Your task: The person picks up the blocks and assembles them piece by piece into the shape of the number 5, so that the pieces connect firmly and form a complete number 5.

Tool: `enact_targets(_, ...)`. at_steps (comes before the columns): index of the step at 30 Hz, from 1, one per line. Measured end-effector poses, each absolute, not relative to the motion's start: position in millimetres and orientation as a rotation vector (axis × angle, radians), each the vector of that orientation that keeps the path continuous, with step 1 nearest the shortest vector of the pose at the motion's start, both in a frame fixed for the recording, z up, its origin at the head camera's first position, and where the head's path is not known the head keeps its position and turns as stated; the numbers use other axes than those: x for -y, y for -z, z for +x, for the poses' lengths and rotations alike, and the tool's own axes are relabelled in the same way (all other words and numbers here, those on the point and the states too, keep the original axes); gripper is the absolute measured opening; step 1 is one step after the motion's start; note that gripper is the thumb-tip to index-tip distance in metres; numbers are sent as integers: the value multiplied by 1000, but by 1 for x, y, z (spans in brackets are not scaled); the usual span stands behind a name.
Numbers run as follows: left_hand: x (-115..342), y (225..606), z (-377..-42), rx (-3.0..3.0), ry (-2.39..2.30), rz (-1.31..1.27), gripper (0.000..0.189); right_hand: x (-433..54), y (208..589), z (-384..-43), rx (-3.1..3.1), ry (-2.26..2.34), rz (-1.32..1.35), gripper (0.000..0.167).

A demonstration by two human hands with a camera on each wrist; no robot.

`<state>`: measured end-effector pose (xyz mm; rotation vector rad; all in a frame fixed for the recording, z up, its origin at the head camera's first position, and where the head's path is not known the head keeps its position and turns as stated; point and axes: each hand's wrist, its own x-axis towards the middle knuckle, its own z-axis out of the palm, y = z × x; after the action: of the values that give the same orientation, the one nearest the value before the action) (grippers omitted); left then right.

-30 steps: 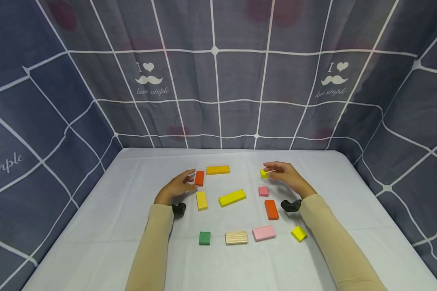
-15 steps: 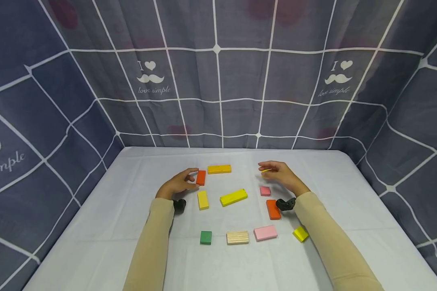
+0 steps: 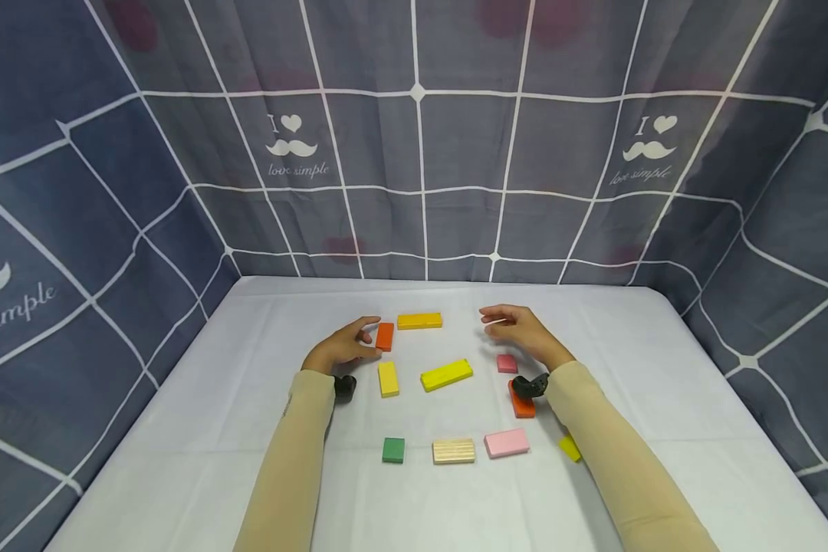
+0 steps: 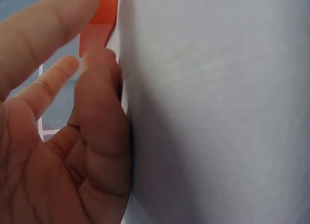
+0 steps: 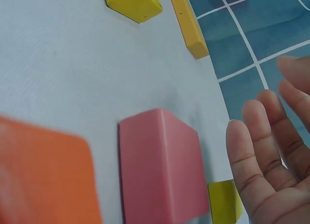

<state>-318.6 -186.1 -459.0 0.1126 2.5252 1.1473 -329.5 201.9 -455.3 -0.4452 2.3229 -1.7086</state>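
At the back left, my left hand (image 3: 345, 344) rests beside an orange block (image 3: 385, 336), thumb and index finger spread at its left side. In the left wrist view the fingers are loosely bent, with the orange block (image 4: 100, 28) beyond their tips. My right hand (image 3: 524, 332) hovers at the back right with relaxed fingers and holds nothing. Behind it, a small yellow block is hidden in the head view; the right wrist view shows this small yellow block (image 5: 224, 202) beside the fingers (image 5: 242, 151). A small pink block (image 3: 507, 363) lies just in front of that hand.
A yellow-orange bar (image 3: 419, 321), a bright yellow bar (image 3: 446, 375) and a pale yellow block (image 3: 389, 379) lie between the hands. Nearer are a green block (image 3: 393, 450), a ridged wooden block (image 3: 453, 451), a pink block (image 3: 507, 443) and another orange block (image 3: 524, 406), partly under the right wrist camera (image 3: 530, 386).
My right hand has moved left across the small yellow block, which it now hides in the head view. The left hand has stayed by the orange block. The head view has shifted slightly.
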Motion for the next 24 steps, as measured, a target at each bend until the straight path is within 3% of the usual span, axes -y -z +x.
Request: enact_targets(24, 182, 459, -317, -2561, -1124, 50, 68, -178, 458, -349, -2271, 1720, -373, 50)
